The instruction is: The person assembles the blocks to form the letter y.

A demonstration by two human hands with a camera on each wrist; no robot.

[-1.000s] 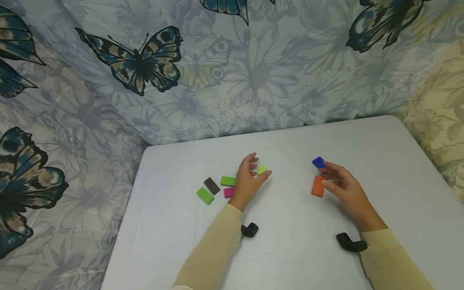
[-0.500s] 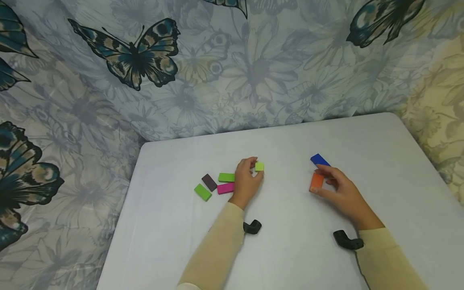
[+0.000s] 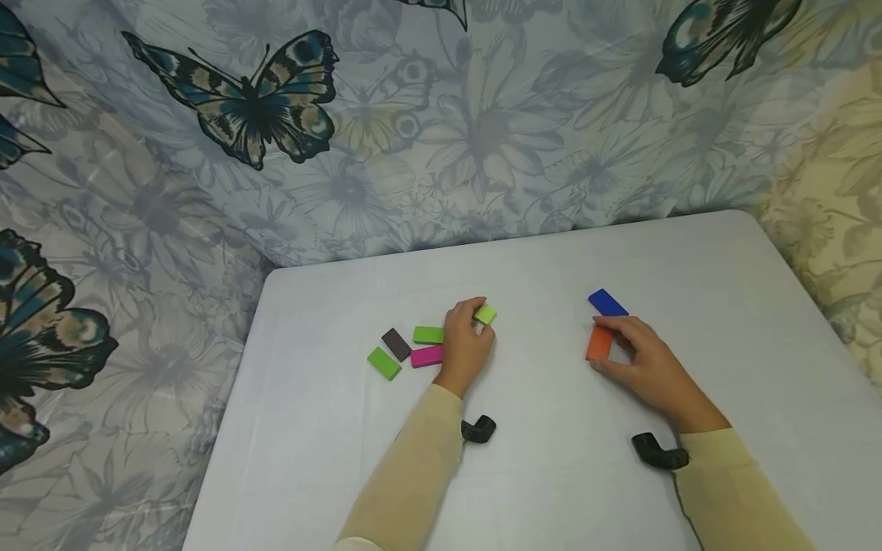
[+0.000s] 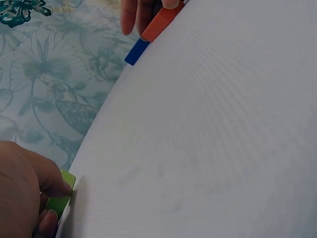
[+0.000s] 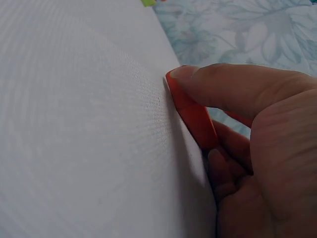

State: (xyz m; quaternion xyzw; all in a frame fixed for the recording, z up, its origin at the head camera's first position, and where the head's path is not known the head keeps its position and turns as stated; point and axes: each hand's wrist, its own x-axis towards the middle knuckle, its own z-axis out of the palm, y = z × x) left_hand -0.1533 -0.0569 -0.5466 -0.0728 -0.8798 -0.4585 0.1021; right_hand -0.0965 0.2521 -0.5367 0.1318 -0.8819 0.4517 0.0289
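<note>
At mid-table in the head view, my left hand (image 3: 463, 352) pinches a small lime-green block (image 3: 486, 314) between thumb and fingers. That same block (image 4: 60, 202) shows at the lower left of the left wrist view, partly covered by the fingers. To the right, my right hand (image 3: 648, 367) grips an orange rectangular block (image 3: 598, 343) by its ends. The right wrist view has the orange block (image 5: 195, 116) tilted close over the white surface, thumb at its upper end. Just beyond the orange block lies a blue block (image 3: 608, 302), near the right fingertips.
Left of my left hand lie a green block (image 3: 428, 335), a magenta block (image 3: 426, 357), a dark brown block (image 3: 396, 344) and another green block (image 3: 383, 363). The white table (image 3: 551, 474) ends at butterfly-printed fabric (image 3: 482, 153). Black camera mounts (image 3: 478, 429) sit at both wrists.
My right hand has closed its thumb and fingers on the orange block. My left fingers have closed on the lime-green block, which has turned and shifted slightly left.
</note>
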